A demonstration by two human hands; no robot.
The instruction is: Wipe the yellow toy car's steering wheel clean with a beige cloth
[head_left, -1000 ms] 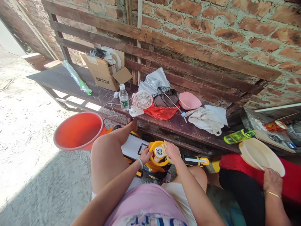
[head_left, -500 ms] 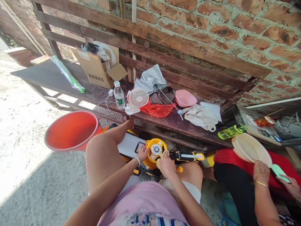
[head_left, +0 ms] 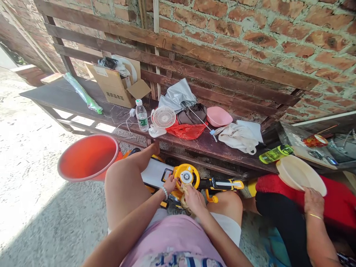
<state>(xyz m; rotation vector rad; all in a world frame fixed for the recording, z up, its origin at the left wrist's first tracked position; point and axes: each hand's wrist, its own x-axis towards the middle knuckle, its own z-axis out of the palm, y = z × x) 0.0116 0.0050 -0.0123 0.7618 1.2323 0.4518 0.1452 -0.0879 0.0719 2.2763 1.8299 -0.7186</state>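
I sit on a yellow toy ride-on car with a yellow steering wheel [head_left: 188,175]. My left hand [head_left: 169,184] grips the wheel's left rim, a bead bracelet on its wrist. My right hand [head_left: 194,199] is closed on a pale cloth [head_left: 183,202] pressed against the wheel's lower edge. My bare left knee [head_left: 122,174] rises beside the wheel, and my foot rests against the dark wooden bench [head_left: 205,144].
An orange bucket [head_left: 87,157] stands at the left. The bench holds a cardboard box [head_left: 116,87], a water bottle [head_left: 142,115], a small white fan [head_left: 163,117], a red bag [head_left: 187,130], a pink bowl [head_left: 219,116] and white bags [head_left: 240,138]. At the right another person's hand [head_left: 314,202] holds a cream basin [head_left: 300,174].
My right hand with the cloth has slid from the wheel's right side down to its lower edge. The other person's second hand and green object have left view.
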